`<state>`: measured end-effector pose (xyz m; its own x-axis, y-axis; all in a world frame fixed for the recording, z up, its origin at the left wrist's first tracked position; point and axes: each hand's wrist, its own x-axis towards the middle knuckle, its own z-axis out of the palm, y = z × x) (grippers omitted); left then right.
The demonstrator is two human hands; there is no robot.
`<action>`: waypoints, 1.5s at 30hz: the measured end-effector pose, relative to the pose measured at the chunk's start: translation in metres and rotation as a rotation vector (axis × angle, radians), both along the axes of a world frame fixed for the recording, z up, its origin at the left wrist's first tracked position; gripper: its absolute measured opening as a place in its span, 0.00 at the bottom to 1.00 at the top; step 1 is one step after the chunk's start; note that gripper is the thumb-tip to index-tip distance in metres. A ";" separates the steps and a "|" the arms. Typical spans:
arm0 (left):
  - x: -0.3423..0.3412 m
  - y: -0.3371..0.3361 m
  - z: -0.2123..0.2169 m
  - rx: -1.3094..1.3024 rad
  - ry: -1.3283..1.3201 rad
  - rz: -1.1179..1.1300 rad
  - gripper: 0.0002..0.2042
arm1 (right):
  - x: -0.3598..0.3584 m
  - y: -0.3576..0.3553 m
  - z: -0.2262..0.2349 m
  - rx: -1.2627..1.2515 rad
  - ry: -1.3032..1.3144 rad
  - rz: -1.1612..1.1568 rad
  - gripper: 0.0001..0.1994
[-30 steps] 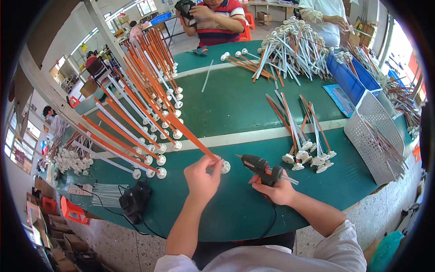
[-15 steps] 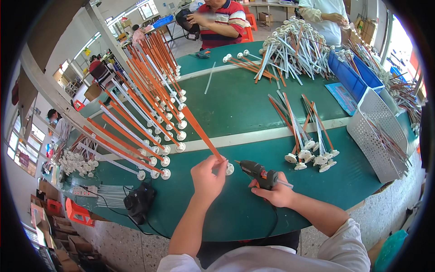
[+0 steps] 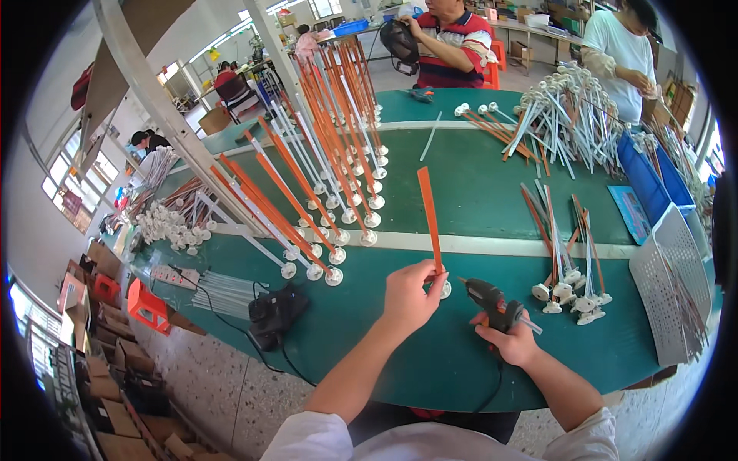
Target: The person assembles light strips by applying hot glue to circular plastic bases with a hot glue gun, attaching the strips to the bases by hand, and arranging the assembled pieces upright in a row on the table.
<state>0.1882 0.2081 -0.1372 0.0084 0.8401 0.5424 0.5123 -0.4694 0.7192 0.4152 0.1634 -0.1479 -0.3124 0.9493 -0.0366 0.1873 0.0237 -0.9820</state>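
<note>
My left hand (image 3: pixel 411 296) pinches the lower end of a flat orange strip (image 3: pixel 430 211), which rises nearly upright. At the strip's foot is a round white base (image 3: pixel 446 290), partly hidden by my fingers. My right hand (image 3: pixel 511 342) is wrapped round the grip of a black hot glue gun (image 3: pixel 486 296). A pale glue stick (image 3: pixel 530 325) pokes out of the gun's back. Its nozzle points toward the white base, a short gap away. To the left stand rows of orange and white strips (image 3: pixel 288 173) on white round bases (image 3: pixel 334 276).
Loose strips with white bases (image 3: pixel 569 284) lie right of the gun, beside a perforated grey basket (image 3: pixel 669 288). A larger heap (image 3: pixel 569 115) and a blue bin (image 3: pixel 653 173) are farther back. Glue sticks (image 3: pixel 223 294) and a black device (image 3: pixel 277 311) with cords lie left. Two people work across the table.
The view has swung left, so the table appears farther right. The orange strip has gone from leaning left to nearly upright. Both hands keep their holds.
</note>
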 end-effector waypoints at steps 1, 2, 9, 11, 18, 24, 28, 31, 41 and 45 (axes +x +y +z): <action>-0.001 0.000 -0.001 -0.002 0.001 -0.006 0.05 | -0.001 0.000 0.000 0.002 0.000 -0.006 0.06; -0.001 0.000 -0.001 0.002 0.002 -0.002 0.05 | -0.001 0.001 0.000 0.004 0.001 -0.013 0.06; 0.001 0.000 -0.001 0.044 0.021 0.003 0.05 | 0.001 0.002 -0.003 0.066 0.009 -0.006 0.06; 0.001 0.000 0.000 0.046 0.009 0.001 0.05 | 0.000 0.001 0.000 0.069 -0.002 0.013 0.06; 0.000 0.000 0.003 -0.019 0.020 0.006 0.04 | 0.000 0.001 0.007 0.042 -0.041 0.020 0.06; -0.003 0.001 0.008 -0.026 0.038 -0.024 0.06 | 0.002 0.002 0.004 0.029 -0.046 0.022 0.07; -0.008 0.001 0.007 -0.084 0.072 -0.067 0.06 | 0.003 0.003 0.003 0.052 -0.091 0.037 0.08; -0.008 0.002 0.008 -0.084 0.083 -0.068 0.05 | 0.003 0.003 0.004 0.045 -0.102 0.040 0.09; -0.005 -0.001 0.010 -0.115 0.081 -0.067 0.04 | 0.003 0.000 0.006 0.030 -0.081 0.030 0.08; -0.005 -0.001 0.010 -0.122 0.086 -0.064 0.04 | 0.002 0.000 0.008 -0.013 -0.063 0.028 0.08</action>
<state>0.1833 0.2076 -0.1275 0.1059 0.8960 0.4312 0.5466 -0.4147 0.7275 0.4176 0.1637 -0.1398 -0.3355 0.9395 -0.0693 0.2479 0.0171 -0.9686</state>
